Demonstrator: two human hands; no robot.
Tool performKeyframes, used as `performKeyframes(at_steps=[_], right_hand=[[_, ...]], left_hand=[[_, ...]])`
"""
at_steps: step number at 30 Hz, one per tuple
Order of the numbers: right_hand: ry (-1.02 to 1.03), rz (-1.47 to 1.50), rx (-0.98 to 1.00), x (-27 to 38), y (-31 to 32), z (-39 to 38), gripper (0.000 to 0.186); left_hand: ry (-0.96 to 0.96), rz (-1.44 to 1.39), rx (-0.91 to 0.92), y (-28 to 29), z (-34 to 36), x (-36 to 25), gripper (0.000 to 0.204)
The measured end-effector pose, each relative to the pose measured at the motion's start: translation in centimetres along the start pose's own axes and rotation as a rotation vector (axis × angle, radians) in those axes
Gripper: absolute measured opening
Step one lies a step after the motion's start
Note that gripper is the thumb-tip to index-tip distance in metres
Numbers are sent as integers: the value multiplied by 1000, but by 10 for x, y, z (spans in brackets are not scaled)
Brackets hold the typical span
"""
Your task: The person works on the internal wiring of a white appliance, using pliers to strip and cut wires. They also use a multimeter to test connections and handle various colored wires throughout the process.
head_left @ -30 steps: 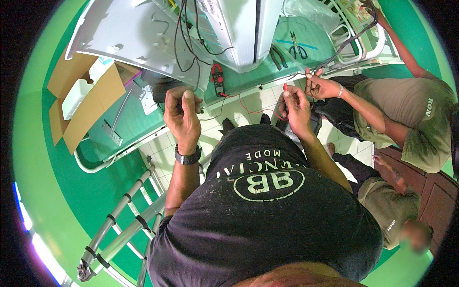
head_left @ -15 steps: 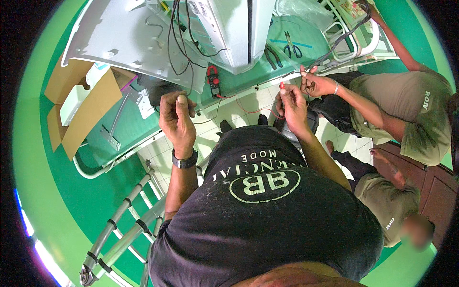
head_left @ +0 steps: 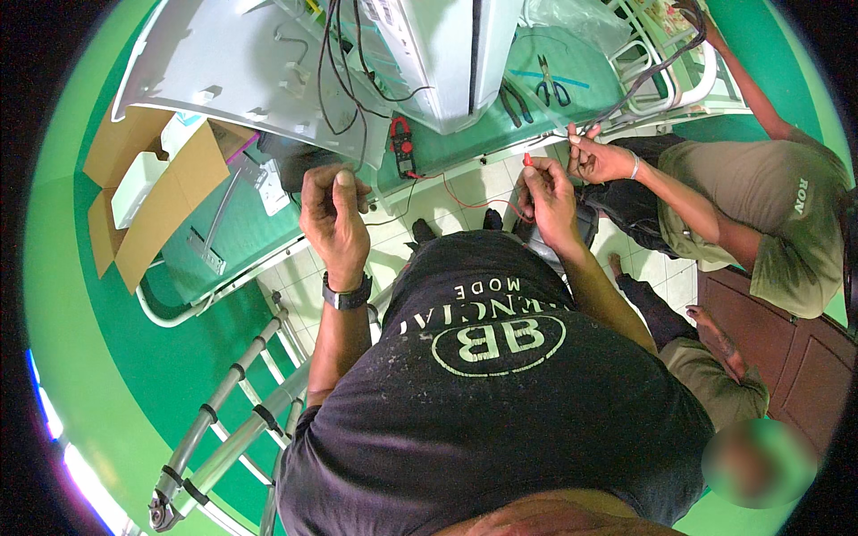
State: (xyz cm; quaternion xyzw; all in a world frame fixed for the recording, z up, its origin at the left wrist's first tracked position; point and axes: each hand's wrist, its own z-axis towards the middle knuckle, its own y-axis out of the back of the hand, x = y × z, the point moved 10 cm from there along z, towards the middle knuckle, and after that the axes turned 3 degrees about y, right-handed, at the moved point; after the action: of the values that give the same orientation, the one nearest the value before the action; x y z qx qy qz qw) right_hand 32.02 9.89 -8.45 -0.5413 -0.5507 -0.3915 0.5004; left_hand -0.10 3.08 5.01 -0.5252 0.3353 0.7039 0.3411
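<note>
My left hand [head_left: 334,223] is closed, thumb against the curled fingers. A black test lead [head_left: 393,218] runs into its palm; the probe end is hidden in my grip. A dark cable [head_left: 365,134] hangs down to the fingertips. Between my hands, a red and black clamp meter [head_left: 403,147] lies at the table edge. My right hand [head_left: 549,204] pinches a red test probe [head_left: 527,160], its tip up, with a red lead [head_left: 460,202] from the meter. Just beyond, a co-worker's hand [head_left: 601,159] holds the end of a dark cable [head_left: 630,94].
A white appliance housing [head_left: 438,62] and a large white panel [head_left: 232,62] rest on the green table. Pliers [head_left: 516,105] and scissors [head_left: 550,85] lie at the right. An open cardboard box [head_left: 174,196] stands left, above metal ladder rails [head_left: 234,371]. Another person sits at the lower right.
The view has shifted slightly. My hands keep nearly the same places and grips. The person at the lower right has leaned lower in the picture.
</note>
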Motion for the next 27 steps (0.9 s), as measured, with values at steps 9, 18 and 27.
performKeyframes(at_steps=[9,18,27], right_hand=[[-14,-19,7,-5,1,3,19],[-6,-51,18,-7,3,3,20],[-15,-85,20,-3,1,2,21]], left_hand=[[3,6,9,-1,4,0,19],[0,0,3,-1,5,-1,20],[18,-11,9,-1,5,1,17]])
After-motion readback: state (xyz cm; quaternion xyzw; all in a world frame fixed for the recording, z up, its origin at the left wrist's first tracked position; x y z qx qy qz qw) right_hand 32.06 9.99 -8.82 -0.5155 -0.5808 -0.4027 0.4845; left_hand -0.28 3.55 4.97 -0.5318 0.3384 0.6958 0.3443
